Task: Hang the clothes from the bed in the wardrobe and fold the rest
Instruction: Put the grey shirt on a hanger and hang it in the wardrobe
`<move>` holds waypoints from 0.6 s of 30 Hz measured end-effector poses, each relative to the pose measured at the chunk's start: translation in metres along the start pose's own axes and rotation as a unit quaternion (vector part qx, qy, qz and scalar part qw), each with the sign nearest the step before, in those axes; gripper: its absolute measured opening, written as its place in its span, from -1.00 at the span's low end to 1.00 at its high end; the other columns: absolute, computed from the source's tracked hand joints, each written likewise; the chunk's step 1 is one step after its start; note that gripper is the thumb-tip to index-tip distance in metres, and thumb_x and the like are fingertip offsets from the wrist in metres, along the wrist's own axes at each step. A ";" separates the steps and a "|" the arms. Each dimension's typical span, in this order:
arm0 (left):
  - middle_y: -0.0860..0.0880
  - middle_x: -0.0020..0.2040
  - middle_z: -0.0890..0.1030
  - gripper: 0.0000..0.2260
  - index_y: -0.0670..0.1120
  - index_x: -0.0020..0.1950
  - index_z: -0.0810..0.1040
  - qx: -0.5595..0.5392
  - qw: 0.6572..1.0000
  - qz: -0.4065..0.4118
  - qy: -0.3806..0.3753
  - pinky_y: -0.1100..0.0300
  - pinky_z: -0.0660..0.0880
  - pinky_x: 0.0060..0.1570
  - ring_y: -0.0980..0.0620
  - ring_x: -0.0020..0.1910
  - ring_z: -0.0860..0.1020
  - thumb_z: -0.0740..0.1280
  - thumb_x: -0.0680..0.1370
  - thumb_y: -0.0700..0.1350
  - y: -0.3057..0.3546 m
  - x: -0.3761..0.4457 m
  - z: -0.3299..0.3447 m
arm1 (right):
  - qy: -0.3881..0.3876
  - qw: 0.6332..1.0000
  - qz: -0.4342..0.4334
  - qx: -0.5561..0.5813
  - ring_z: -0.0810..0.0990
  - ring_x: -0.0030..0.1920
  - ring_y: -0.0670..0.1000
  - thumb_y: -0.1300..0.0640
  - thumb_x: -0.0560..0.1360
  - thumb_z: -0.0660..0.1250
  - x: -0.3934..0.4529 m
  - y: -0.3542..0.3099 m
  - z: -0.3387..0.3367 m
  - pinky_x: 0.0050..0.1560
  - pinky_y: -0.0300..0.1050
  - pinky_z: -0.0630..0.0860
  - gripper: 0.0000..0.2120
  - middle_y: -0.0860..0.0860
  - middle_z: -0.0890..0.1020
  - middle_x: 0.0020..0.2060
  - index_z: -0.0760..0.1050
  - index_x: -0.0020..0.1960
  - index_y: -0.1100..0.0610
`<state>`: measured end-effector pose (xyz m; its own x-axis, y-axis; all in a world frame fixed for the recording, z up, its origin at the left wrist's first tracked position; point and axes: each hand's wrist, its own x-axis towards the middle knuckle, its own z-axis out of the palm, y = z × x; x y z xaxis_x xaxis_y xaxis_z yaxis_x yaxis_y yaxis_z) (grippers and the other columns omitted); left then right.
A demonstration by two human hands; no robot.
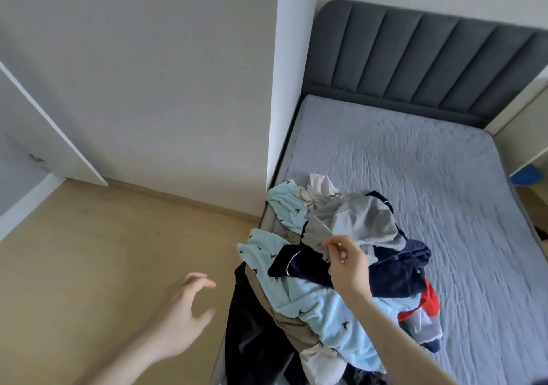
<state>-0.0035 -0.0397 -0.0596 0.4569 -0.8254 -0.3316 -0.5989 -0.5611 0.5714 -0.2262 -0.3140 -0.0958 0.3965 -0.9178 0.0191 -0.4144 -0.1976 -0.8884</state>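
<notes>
Clothes (335, 269) lie heaped on the near left corner of the bed (430, 177), some of them spilling over its near left edge toward the floor (103, 251). In the heap are a light blue garment (320, 304) with small dark prints, a grey garment (358, 218), a navy one (397, 269) and a red piece (430, 298) on the right. The right hand (347, 263) is over the middle of the heap, its fingers (335, 242) pinching a fold of the grey garment. The left hand (184, 316) hovers above the floor left of the bed, fingers spread and loosely curved, holding nothing. A padded grey headboard (430, 55) stands at the bed's far end.
</notes>
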 end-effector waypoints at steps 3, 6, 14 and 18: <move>0.30 0.43 0.28 -0.61 0.19 0.41 0.39 -0.032 0.999 0.026 0.011 0.19 0.25 0.49 0.19 0.47 0.30 0.38 0.62 0.02 0.042 -0.009 -0.024 | 0.036 0.988 -0.126 0.078 0.63 -0.10 -0.07 0.44 0.58 0.29 0.001 -0.106 -0.042 -0.12 -0.31 0.49 -0.60 -0.15 0.67 -0.12 0.62 -0.14 -0.05; 0.25 0.45 0.30 -0.51 0.18 0.50 0.29 -0.047 0.995 0.065 0.052 0.21 0.34 0.34 0.20 0.41 0.34 0.37 0.61 0.03 0.087 -0.014 -0.054 | 0.047 0.958 -0.249 0.136 0.66 -0.02 -0.02 0.45 0.59 0.27 -0.002 -0.212 -0.079 -0.02 -0.25 0.55 -0.61 -0.08 0.67 -0.06 0.63 -0.10 -0.03; 0.33 0.50 0.15 0.11 0.35 0.59 -0.13 -0.083 0.974 0.118 0.176 0.14 0.48 0.24 0.18 0.30 0.43 0.55 0.27 0.37 0.130 -0.035 -0.131 | -0.092 0.877 -0.395 0.257 0.60 -0.09 -0.02 0.39 0.63 0.25 -0.035 -0.411 -0.082 0.01 -0.13 0.50 -0.72 -0.04 0.66 -0.09 0.62 -0.01 0.07; 0.29 0.36 0.53 -0.25 0.44 0.40 0.37 -0.187 0.961 0.103 0.178 0.11 0.54 0.22 0.15 0.27 0.56 0.57 0.26 0.30 0.100 -0.054 -0.174 | -0.168 0.829 -0.446 0.292 0.57 -0.13 -0.14 0.36 0.65 0.27 -0.066 -0.473 -0.054 -0.02 -0.23 0.45 -0.77 -0.19 0.67 -0.12 0.62 0.01 0.09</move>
<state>0.0257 -0.0404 0.1461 0.5896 -0.8057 0.0564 -0.4520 -0.2713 0.8497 -0.1007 -0.1781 0.3481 0.5794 -0.3286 0.7459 0.5944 -0.4557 -0.6625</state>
